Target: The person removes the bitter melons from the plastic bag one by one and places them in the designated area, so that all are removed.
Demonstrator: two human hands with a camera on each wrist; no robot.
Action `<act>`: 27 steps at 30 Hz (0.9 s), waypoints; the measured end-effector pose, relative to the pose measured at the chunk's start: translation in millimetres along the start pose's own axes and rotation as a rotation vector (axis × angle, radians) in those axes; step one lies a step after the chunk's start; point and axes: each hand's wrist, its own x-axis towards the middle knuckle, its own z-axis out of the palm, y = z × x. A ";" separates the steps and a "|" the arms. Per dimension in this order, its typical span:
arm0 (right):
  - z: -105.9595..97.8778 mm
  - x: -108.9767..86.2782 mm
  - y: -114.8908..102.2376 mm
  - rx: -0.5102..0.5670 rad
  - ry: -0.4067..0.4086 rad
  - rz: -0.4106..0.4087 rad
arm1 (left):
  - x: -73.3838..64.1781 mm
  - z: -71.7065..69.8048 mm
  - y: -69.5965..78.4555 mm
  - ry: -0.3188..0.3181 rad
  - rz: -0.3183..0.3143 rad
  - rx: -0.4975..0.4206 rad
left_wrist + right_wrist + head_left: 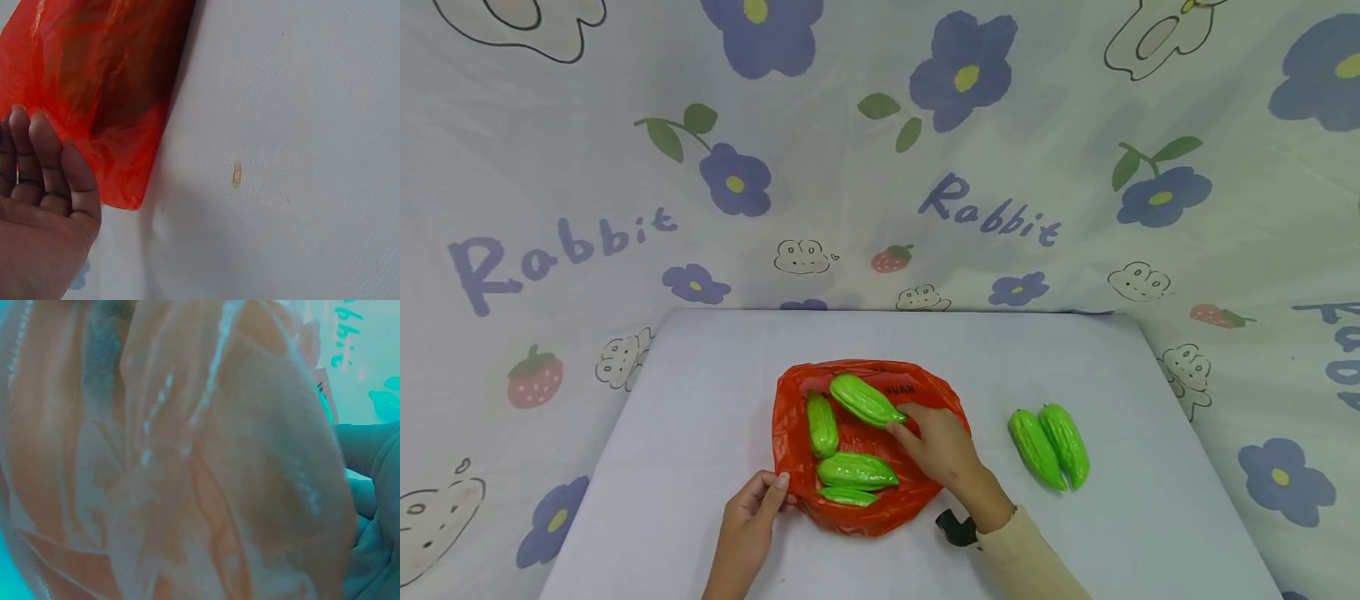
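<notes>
A red plastic bag (870,523) lies with its mouth spread wide on the white table. My right hand (942,446) reaches over its right side, pinching the tip of a bitter melon (865,400) between thumb and fingers. Inside the bag are more bitter melons: one upright at the left (822,425), one across the front (857,472), and one partly hidden below it (847,497). My left hand (749,517) holds the bag's left front rim, thumb on top. In the left wrist view its fingers (47,140) lie against the red plastic. Bag plastic covers most of the right wrist view.
Two bitter melons, a left one (1037,447) and a right one (1066,444), lie side by side on the table (700,400) right of the bag. A black object (956,528) shows beneath the right wrist. A patterned cloth (850,167) hangs behind the table.
</notes>
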 end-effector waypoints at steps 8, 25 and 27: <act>-9.2 -16.2 -0.4 0.013 0.048 0.019 | -2.7 -0.9 1.1 -0.002 0.003 -0.007; -15.9 -59.4 10.2 0.127 0.224 0.037 | -1.8 -1.4 -1.6 -0.007 -0.022 -0.014; -16.4 -64.3 13.1 0.145 0.257 0.028 | -1.9 -1.7 -1.2 -0.011 -0.028 -0.017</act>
